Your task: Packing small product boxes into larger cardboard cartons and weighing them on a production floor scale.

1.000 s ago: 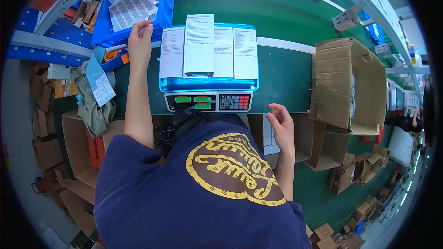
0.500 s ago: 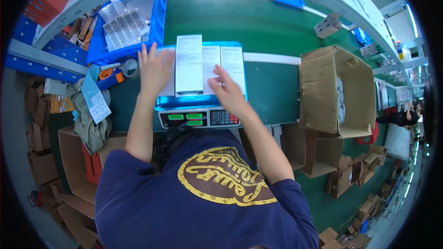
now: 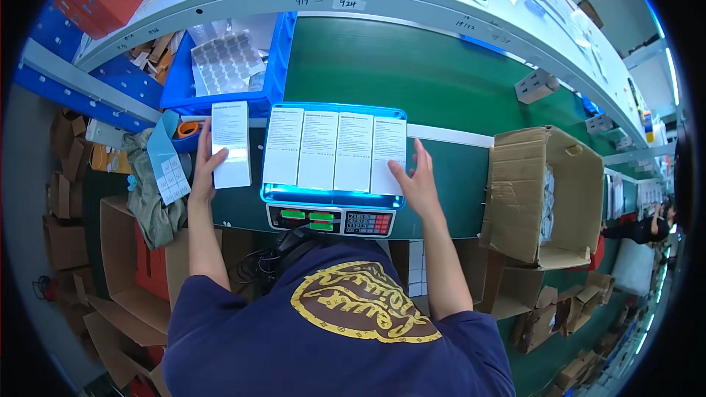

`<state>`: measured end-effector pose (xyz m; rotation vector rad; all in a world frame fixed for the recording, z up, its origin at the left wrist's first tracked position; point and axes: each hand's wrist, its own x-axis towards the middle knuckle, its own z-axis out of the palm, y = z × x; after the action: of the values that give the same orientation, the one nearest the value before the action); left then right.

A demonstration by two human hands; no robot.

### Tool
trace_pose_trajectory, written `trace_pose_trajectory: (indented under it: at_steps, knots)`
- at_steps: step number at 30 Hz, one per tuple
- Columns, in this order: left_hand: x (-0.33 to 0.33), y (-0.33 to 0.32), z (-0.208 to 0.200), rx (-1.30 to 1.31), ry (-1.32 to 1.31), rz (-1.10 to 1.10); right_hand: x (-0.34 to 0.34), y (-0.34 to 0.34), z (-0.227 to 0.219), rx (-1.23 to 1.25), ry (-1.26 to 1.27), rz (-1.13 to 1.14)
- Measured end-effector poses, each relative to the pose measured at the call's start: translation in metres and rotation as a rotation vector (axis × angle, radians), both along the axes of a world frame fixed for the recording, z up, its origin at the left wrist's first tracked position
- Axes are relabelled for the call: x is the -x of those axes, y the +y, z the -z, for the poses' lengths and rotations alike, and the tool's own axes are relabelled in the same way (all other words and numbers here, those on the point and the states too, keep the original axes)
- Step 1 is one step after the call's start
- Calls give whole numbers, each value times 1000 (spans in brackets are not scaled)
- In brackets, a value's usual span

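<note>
A slim white box (image 3: 232, 158) with small print stands just left of the scale, in my left hand (image 3: 203, 171). The thumb lies across its front and the fingers are behind its left edge. Several matching white boxes (image 3: 318, 151) fill the blue pan of a digital scale (image 3: 334, 199) side by side. At the right end of this row, my right hand (image 3: 419, 185) has its fingers spread. Its thumb touches the edge of the last box. The scale's green displays and its keypad (image 3: 368, 222) face me.
Behind the held box is a blue bin (image 3: 273, 66) with label sheets. Orange tape (image 3: 188, 129) and a grey cloth (image 3: 151, 213) lie at left. An open cardboard box (image 3: 515, 198) stands at right on the green table. A white shelf (image 3: 412, 16) spans the far side.
The box that rose above the row on the scale is now beside it at left, in my left hand. My right hand moved to the row's right end. The view shifted.
</note>
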<state>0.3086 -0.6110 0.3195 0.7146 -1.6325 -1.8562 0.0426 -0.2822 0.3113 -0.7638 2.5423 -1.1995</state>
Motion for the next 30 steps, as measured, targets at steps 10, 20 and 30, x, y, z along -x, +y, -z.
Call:
trace_pose_trajectory:
  at_steps: [10, 20, 30]
  knots:
    - [24, -8, 45, -271, -228, 162, 26, -1, 15, -16, -345, -68]
    - [67, -37, -10, 457, -856, 333, 42, -27, 18, -346, 28, 13]
    - [45, 6, -29, 569, -692, -187, -22, 22, -26, 109, 40, 199]
